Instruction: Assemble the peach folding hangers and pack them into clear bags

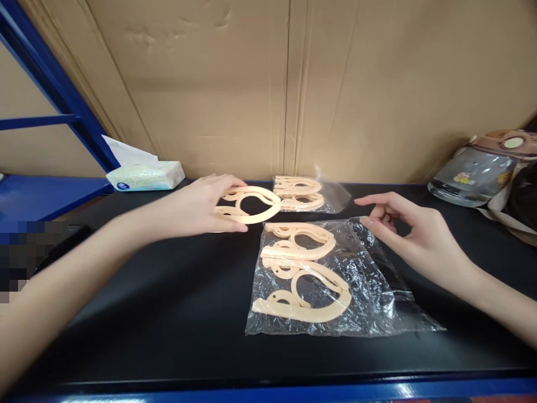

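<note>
My left hand (210,201) is closed around a cream folding hanger (268,210), folded up, above the table's left-centre; the palm hides part of it. In front of me lies a clear plastic bag (369,291) with folded cream hangers (323,314) inside, side by side. My right hand (411,224) hovers at the bag's far right corner, thumb and index finger apart, other fingers curled. Whether the thumb touches the plastic I cannot tell. Behind, a second clear bag (335,197) holds more folded hangers (300,184).
A tissue pack (146,174) stands at the back left beside a blue metal frame (62,95). At the right are a clear bottle (474,173) with a brown lid and a dark bag (524,196). Cardboard (235,84) walls the back of the black table (146,324).
</note>
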A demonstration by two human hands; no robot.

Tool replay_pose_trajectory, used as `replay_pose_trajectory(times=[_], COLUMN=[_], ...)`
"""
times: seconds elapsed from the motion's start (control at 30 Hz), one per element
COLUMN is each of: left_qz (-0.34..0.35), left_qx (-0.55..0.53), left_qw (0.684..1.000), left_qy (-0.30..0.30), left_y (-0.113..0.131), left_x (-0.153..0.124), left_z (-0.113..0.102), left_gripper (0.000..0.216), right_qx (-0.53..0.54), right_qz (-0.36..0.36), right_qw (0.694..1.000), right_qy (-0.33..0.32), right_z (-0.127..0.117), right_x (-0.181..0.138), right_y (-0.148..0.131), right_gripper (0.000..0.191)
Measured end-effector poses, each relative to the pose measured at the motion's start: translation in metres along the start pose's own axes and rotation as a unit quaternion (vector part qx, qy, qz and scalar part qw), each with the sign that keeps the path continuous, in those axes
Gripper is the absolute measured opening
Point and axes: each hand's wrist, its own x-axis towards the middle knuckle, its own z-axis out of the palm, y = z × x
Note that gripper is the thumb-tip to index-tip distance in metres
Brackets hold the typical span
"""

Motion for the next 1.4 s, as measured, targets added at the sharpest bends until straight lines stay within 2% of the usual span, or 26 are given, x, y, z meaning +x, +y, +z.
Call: replay_pose_trajectory(times=[0.07, 0.17, 0.23, 0.33, 0.43, 0.6, 0.83, 1.03, 1.2, 1.33, 1.4], left_qz=[0.046, 0.118, 0.167, 0.219, 0.246, 0.233, 0.190, 0.186, 0.198, 0.199, 0.199], left_qx=[0.025, 0.061, 0.076, 0.089, 0.087, 0.068, 0.044, 0.068, 0.067, 0.063, 0.060], left_qw=[0.996, 0.979, 0.967, 0.950, 0.942, 0.951, 0.966, 0.963, 0.957, 0.956, 0.955], left_qy=[0.079, 0.156, 0.179, 0.203, 0.209, 0.192, 0.171, 0.180, 0.199, 0.204, 0.212], left_y=[0.020, 0.054, 0.070, 0.081, 0.080, 0.074, 0.066, 0.059, 0.055, 0.057, 0.061], left_x=[0.000, -0.009, -0.018, -0.027, -0.029, -0.025, -0.021, -0.016, -0.015, -0.017, -0.018], left_z=[0.012, 0.028, 0.035, 0.039, 0.041, 0.046, 0.042, 0.038, 0.039, 0.038, 0.038], left_gripper=[0.069, 0.063, 0.060, 0.061, 0.065, 0.078, 0.074, 0.069, 0.064, 0.061, 0.060], right_qx=[0.006, 0.058, 0.109, 0.176, 0.229, 0.302, 0.299, 0.327, 0.318, 0.249, 0.196], right_qz=[-0.010, -0.013, -0.015, -0.004, 0.032, 0.100, 0.128, 0.154, 0.137, 0.065, 0.012], right_qw=[1.000, 0.998, 0.991, 0.974, 0.953, 0.924, 0.926, 0.912, 0.916, 0.950, 0.969], right_qy=[0.008, -0.029, -0.071, -0.146, -0.196, -0.211, -0.189, -0.194, -0.205, -0.179, -0.149], right_z=[-0.002, -0.004, -0.004, -0.003, -0.001, 0.001, -0.001, 0.000, -0.001, -0.001, 0.001], right_x=[-0.004, -0.008, -0.011, -0.015, -0.016, -0.011, -0.004, 0.000, 0.000, -0.003, -0.006], right_y=[-0.009, -0.024, -0.032, -0.039, -0.040, -0.035, -0.028, -0.021, -0.019, -0.022, -0.024], right_gripper=[0.023, 0.025, 0.024, 0.020, 0.028, 0.034, 0.032, 0.030, 0.027, 0.020, 0.028])
